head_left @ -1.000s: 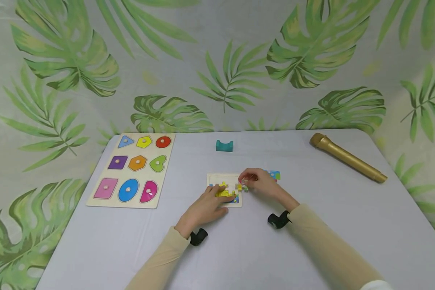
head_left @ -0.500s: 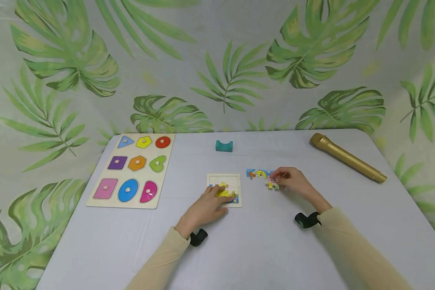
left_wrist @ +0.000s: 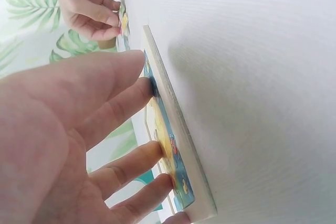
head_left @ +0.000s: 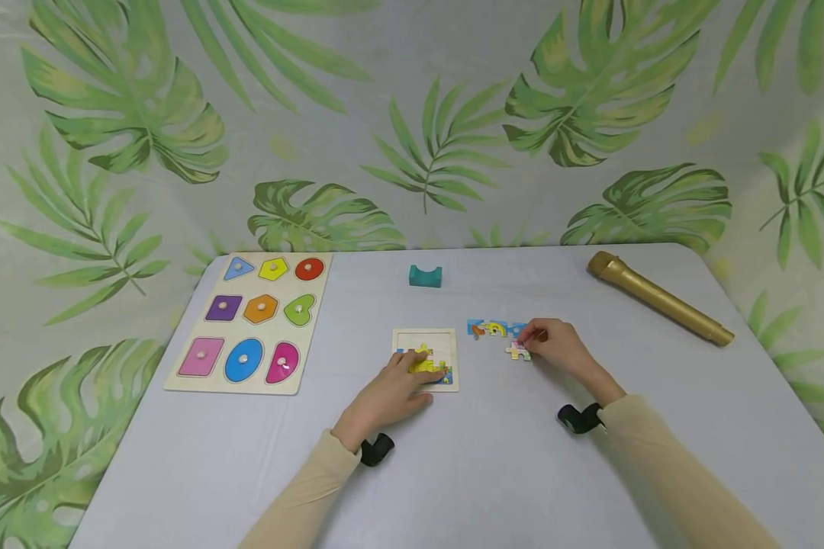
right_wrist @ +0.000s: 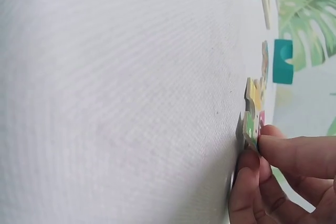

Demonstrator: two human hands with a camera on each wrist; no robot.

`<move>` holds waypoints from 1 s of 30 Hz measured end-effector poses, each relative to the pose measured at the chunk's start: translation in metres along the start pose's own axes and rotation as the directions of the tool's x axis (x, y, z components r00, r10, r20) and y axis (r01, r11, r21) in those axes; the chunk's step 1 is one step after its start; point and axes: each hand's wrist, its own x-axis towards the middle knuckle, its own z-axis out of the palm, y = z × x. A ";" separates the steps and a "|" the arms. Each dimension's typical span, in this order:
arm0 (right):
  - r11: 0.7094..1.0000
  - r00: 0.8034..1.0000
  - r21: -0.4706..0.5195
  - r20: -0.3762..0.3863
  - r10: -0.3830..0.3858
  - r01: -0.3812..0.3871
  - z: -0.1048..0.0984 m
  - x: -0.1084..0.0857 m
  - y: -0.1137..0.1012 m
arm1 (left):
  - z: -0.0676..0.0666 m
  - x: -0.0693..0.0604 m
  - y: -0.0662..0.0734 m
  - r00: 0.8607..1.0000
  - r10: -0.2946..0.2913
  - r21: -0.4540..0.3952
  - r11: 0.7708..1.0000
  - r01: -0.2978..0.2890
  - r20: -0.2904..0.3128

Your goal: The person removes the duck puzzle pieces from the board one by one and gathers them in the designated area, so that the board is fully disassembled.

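Observation:
My left hand (head_left: 393, 390) rests with spread, fairly straight fingers on the jigsaw pieces set in a small wooden puzzle frame (head_left: 424, 333). In the left wrist view its fingertips touch the picture near the rim of the board (left_wrist: 181, 121). The upper part of the frame shows bare. To the right, my right hand (head_left: 560, 348) pinches a yellow, green and pink jigsaw piece (head_left: 516, 351) between thumb and fingers, low over the table. That piece (right_wrist: 251, 127) is tilted in the right wrist view. Just behind it lie several loose jigsaw pieces (head_left: 495, 329), partly hidden by the hand.
A wooden shape board (head_left: 300, 325) with knobbed pieces lies at the left. A teal notched block (head_left: 425, 277) stands at the back middle, and a gold microphone (head_left: 659, 299) lies at the back right. A leaf-patterned cloth (head_left: 426, 152) hangs behind the table.
My right hand has moved right with the jigsaw piece, from beside the frame to the loose pieces, uncovering them. Since half a second ago the piece has turned slightly. My left hand stays put.

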 end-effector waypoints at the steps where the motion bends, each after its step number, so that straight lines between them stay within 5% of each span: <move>1: 1.000 1.000 -0.009 -0.003 -0.007 0.007 0.000 0.000 0.000 | 0.000 0.000 0.000 1.000 0.001 0.001 1.000 -0.001 -0.002; 11: 0.993 0.995 -0.076 -0.047 -0.090 0.087 0.002 -0.004 -0.003 | -0.003 -0.003 0.003 1.000 -0.004 -0.020 1.000 0.004 -0.022; 17: 0.996 0.995 -0.013 -0.051 -0.091 0.090 0.005 -0.002 -0.011 | -0.002 -0.006 0.003 1.000 -0.001 -0.017 1.000 0.001 -0.030; 30: 0.966 0.964 0.110 0.105 -0.244 0.232 0.057 0.019 -0.071 | 0.000 -0.016 -0.008 1.000 -0.022 -0.013 1.000 0.022 -0.020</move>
